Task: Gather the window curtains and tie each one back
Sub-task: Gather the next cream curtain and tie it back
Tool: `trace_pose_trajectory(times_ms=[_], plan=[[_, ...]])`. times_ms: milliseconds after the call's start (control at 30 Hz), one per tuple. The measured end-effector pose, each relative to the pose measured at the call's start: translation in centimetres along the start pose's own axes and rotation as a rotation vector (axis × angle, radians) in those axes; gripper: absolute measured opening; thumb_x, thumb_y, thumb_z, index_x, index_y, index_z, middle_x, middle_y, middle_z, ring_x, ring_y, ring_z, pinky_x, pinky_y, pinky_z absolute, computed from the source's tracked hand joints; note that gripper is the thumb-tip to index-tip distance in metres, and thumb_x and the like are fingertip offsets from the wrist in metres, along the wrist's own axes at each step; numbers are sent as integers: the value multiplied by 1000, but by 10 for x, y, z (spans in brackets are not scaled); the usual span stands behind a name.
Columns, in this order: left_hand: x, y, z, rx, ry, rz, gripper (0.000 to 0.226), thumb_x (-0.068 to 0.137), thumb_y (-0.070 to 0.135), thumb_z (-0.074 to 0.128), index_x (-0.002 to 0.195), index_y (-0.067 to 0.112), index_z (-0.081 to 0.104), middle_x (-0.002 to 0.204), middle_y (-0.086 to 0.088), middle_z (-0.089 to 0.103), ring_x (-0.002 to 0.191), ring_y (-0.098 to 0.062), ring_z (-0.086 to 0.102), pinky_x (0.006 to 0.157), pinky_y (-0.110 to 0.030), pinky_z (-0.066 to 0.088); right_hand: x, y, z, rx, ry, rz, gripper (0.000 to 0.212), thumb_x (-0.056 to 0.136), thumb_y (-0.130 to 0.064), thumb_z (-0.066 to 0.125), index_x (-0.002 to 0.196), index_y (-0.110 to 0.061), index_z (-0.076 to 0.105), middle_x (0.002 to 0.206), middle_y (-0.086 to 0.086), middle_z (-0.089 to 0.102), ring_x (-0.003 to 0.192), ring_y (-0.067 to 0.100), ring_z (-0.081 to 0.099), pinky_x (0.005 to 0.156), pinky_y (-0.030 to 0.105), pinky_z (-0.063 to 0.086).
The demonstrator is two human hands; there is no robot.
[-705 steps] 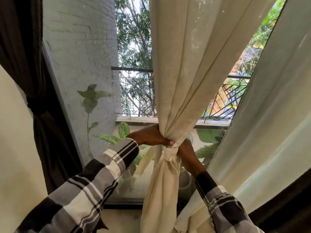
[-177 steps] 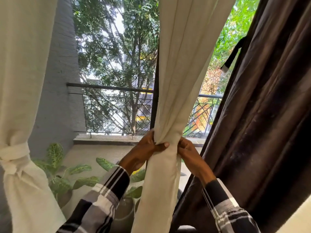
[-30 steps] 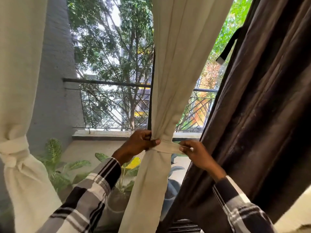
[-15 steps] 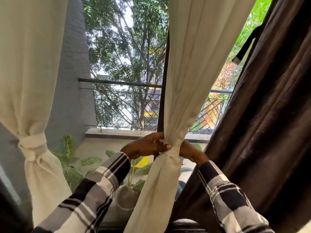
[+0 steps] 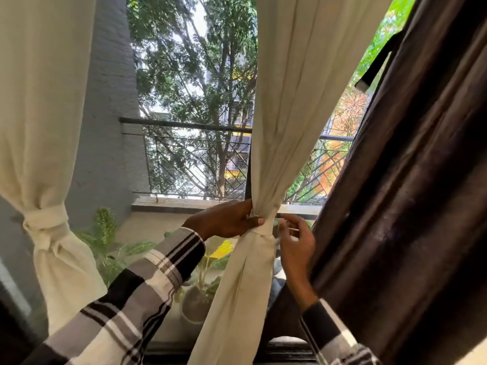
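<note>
My left hand (image 5: 226,219) pinches the gathered waist of the middle cream curtain (image 5: 276,154) — which hangs straight down, near the window's centre — while my right hand (image 5: 296,241), fingers loosely apart and holding nothing, hovers just right of the tie band (image 5: 262,229).

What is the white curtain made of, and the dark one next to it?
The white curtain looks like thin cotton or linen: matte, soft folds, light glowing through. The dark curtain seems thicker, with a slight sheen on its folds, maybe velvet or satin; I can't be sure.
</note>
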State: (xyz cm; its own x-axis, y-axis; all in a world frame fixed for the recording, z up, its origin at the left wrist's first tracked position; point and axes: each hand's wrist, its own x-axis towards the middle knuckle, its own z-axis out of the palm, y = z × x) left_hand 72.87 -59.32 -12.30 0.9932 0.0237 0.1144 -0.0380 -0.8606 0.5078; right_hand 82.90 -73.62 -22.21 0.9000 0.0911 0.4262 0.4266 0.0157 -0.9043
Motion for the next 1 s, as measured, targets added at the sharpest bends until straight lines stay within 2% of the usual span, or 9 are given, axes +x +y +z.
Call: trace_pose_trajectory(times_ms=[100,200,300,400,533,667,767,867,1000], plan=[[4,1,2,-1,9,-18,28,100,36,46,124,23,44,83,-7,69,71,-23,70,61,-25,51,-44,-11,-8,45,33,-131,7,91,-19,68,96,-24,67,85,-7,70,75,10,66,68,29,55],[5,8,6,-62,16,-65,14,101,33,45,113,31,38,75,-5,66,64,-27,70,46,-16,43,-77,-19,-5,-21,-87,-192,10,85,-38,69,89,-30,65,75,-11,68,69,6,66,64,19,51],[6,16,8,-84,33,-94,21,101,31,45,120,30,38,79,-7,66,61,-28,69,48,-23,48,-94,-23,6,-160,-186,-105,33,76,-58,72,93,-32,62,80,-16,67,76,4,66,67,19,52],[9,17,15,-31,132,-131,37,99,33,47,135,27,40,106,-11,67,76,-28,65,65,-28,45,-100,-28,16,-325,-203,-47,57,66,-73,69,106,-35,54,99,-23,60,88,-3,58,73,10,42],[15,12,26,-59,246,-228,37,95,37,47,130,28,44,108,-15,68,89,-38,66,82,-40,53,-101,-30,27,-417,-165,5,54,77,-47,73,120,-29,46,112,-15,58,95,10,60,79,24,46],[11,15,24,-65,293,-253,29,96,33,47,124,25,46,94,-9,71,72,-28,70,70,-33,55,-91,-29,18,-409,-185,25,30,85,-19,66,114,-24,63,111,-5,70,99,21,66,75,16,40],[6,12,21,-92,295,-233,23,97,31,49,119,29,48,79,-4,73,54,-21,69,60,-28,55,-80,-33,-2,-519,-288,-107,29,83,-21,64,111,-27,68,108,-5,71,98,22,67,80,27,49],[6,4,19,-65,304,-199,33,96,32,52,129,26,51,97,-2,71,75,-22,67,69,-32,50,-59,-50,-27,-696,-389,-249,29,87,-30,62,116,-31,67,112,-7,70,103,20,65,82,29,48],[7,2,23,-359,293,-107,28,96,17,56,125,13,56,96,2,63,76,-1,55,58,-14,40,-17,-74,-53,-849,-452,-440,26,85,-27,62,108,-34,70,102,-6,72,99,22,64,81,33,48]])
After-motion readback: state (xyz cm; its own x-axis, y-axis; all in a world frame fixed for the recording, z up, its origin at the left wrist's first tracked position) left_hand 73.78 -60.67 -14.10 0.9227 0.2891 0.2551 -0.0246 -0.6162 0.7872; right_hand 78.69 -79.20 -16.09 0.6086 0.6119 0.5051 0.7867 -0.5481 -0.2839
